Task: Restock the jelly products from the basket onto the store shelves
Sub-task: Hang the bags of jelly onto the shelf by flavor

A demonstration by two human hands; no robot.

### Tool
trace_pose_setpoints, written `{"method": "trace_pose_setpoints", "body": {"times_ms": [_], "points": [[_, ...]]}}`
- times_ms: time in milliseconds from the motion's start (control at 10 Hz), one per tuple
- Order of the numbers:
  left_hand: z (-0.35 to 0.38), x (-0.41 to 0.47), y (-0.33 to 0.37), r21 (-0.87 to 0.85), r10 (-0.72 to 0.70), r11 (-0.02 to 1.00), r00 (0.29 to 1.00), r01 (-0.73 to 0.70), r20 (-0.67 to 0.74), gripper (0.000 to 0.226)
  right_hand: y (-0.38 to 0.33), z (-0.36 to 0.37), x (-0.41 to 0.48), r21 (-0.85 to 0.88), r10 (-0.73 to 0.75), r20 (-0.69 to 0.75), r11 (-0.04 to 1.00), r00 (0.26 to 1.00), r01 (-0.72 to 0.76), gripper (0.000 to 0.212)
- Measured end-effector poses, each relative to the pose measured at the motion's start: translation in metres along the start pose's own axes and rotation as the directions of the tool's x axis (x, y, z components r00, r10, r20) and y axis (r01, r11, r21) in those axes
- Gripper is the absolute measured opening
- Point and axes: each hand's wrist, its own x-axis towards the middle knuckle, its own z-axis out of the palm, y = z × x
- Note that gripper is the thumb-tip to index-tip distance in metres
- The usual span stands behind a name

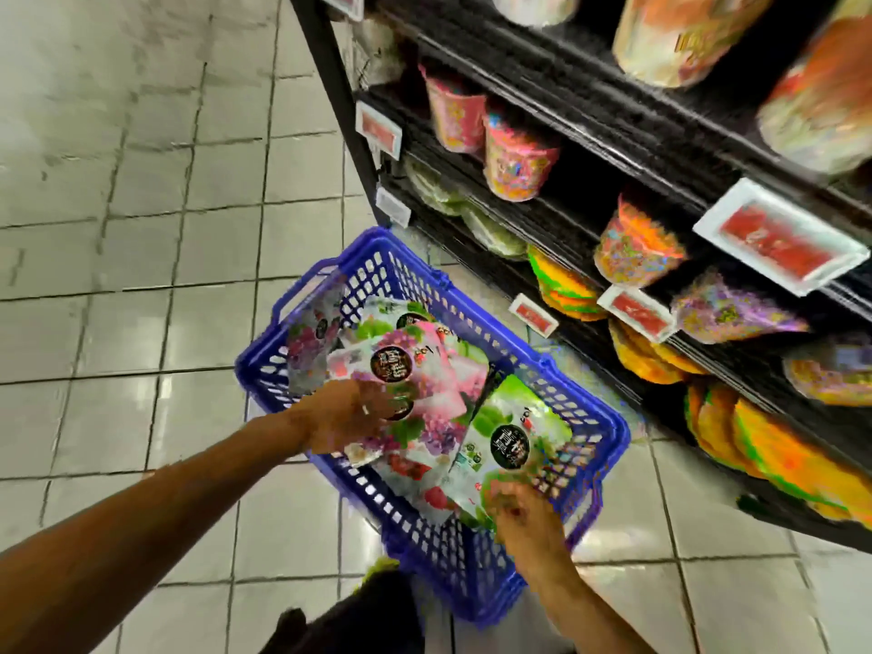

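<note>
- Jelly packets, printed in pink, purple and green, are being carried as a loose, overlapping pile inside the blue basket.
- A green packet is being propped at a tilt towards the basket's right-hand wall, partly over the other packets.
- The basket is being supported by the tiled floor, just beside the foot of the shelves.
- The pink-and-purple packets at the middle of the pile are being touched by the left hand. Its fingers are being smeared by motion blur, so it cannot be told whether they are spread flat or curled round a packet.
- The near edge of the green packet is being pinched by the curled fingers of the right hand, close to the basket's near corner.
- The dark, tiered shelves are being occupied by colourful cups on a middle tier and by orange bags on the lower tiers.
- White-framed red price tags are being displayed along the shelf edges.
</note>
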Motion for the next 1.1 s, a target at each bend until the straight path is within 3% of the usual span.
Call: {"method": "trace_pose_setpoints", "body": {"times_ms": [100,200,400,500,600,700,800,900,1000,1100], "points": [[-0.018,-0.023,-0.003,0.109,-0.023,0.994,1.000,0.021,0.017,0.017,-0.008,0.016,-0.026,0.027,0.238,0.082,0.970,0.968,-0.241,0.026],[-0.042,-0.023,-0.013,0.227,-0.100,0.970,0.995,0.092,0.027,0.023,-0.018,0.024,-0.030,0.218,0.412,0.003,0.889,0.911,-0.402,0.029],[-0.052,-0.003,-0.047,0.226,-0.128,0.966,0.992,0.123,0.005,0.026,-0.040,0.060,0.008,0.417,0.573,-0.207,0.785,0.793,-0.458,0.022],[-0.059,0.005,-0.056,0.140,-0.128,0.982,0.992,0.126,0.002,0.027,-0.058,0.109,0.024,0.532,0.616,-0.081,0.691,0.784,-0.488,0.016],[-0.070,0.028,-0.054,0.163,-0.100,0.983,0.991,0.085,0.091,0.038,-0.080,0.157,0.042,0.497,0.602,-0.062,0.710,0.796,-0.499,0.027],[-0.066,0.050,-0.043,0.281,-0.100,0.958,0.985,0.056,0.144,0.046,-0.087,0.184,0.059,0.461,0.595,-0.193,0.757,0.780,-0.463,0.029],[-0.053,0.076,-0.040,0.184,-0.140,0.975,0.988,0.125,0.072,0.031,-0.081,0.196,0.071,0.334,0.570,-0.251,0.810,0.783,-0.482,0.038],[-0.048,0.093,-0.040,0.195,-0.182,0.967,0.980,0.163,0.080,0.056,-0.075,0.194,0.074,0.331,0.584,-0.276,0.803,0.763,-0.495,0.050],[-0.050,0.099,-0.038,0.149,-0.167,0.977,0.980,0.150,0.109,0.066,-0.073,0.183,0.069,0.332,0.589,-0.201,0.793,0.783,-0.511,0.021],[-0.059,0.093,-0.029,0.032,-0.298,0.954,0.932,0.298,0.207,0.073,-0.080,0.166,0.053,0.537,0.592,-0.145,0.720,0.793,-0.440,0.017]]}}
